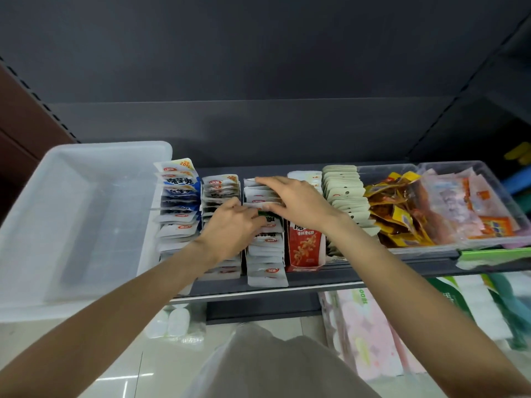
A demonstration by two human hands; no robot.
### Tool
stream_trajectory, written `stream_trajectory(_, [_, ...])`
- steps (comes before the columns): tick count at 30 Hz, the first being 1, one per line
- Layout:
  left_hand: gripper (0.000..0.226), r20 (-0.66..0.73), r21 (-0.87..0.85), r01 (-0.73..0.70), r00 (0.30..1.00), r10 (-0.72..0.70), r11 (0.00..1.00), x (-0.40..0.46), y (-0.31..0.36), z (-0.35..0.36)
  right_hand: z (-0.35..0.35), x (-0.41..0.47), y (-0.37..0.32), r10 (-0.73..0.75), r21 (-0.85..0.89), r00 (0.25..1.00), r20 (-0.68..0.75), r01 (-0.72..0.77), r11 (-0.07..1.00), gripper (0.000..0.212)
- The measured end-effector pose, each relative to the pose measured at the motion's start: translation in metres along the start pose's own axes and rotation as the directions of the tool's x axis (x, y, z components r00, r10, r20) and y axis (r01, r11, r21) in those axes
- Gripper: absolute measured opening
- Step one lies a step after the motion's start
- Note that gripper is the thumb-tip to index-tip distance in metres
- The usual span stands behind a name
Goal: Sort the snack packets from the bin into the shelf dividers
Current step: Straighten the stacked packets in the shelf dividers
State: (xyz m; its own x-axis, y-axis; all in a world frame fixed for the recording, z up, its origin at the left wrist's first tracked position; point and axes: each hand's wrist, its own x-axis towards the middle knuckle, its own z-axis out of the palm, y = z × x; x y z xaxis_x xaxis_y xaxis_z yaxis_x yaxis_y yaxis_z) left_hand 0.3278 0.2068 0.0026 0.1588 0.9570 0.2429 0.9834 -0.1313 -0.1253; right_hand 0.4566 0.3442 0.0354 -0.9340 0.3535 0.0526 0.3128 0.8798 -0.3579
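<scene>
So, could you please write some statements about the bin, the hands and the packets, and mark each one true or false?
1. The white bin at the left of the shelf looks empty. True.
2. The right hand rests on the row of white packets. True.
3. The left hand reaches into the bin. False: it is at the packet rows, at a packet with a green edge.
4. The red box stands left of the bin. False: it stands right of the white packets.
5. The clear tray at the right holds loose packets. True.
</scene>
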Motion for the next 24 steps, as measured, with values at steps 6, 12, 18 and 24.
stream_trajectory(6, [0.011, -0.210, -0.114, 0.062, 0.974, -0.085, 0.992, 0.003, -0.018, -0.002, 0.006, -0.020, -0.002, 0.034, 0.152, 0.999, -0.029, -0.029, 0.988, 0.063])
stream_trajectory(12, [0.011, -0.036, -0.240, 0.080, 0.995, -0.092, 0.968, 0.013, -0.032, -0.009, 0.004, -0.021, -0.003, 0.027, 0.063, 0.999, -0.037, -0.024, 0.998, 0.067])
stream_trajectory(18, [0.013, 0.070, -0.345, 0.090, 0.995, -0.071, 0.934, 0.019, -0.043, -0.006, 0.022, -0.063, -0.030, -0.229, -0.154, 0.961, -0.153, 0.206, 0.966, 0.045])
stream_trajectory(24, [0.015, 0.043, -0.343, 0.086, 0.996, -0.076, 0.935, 0.018, -0.044, -0.008, 0.051, -0.061, -0.034, -0.175, -0.215, 0.984, 0.012, 0.173, 0.961, 0.052])
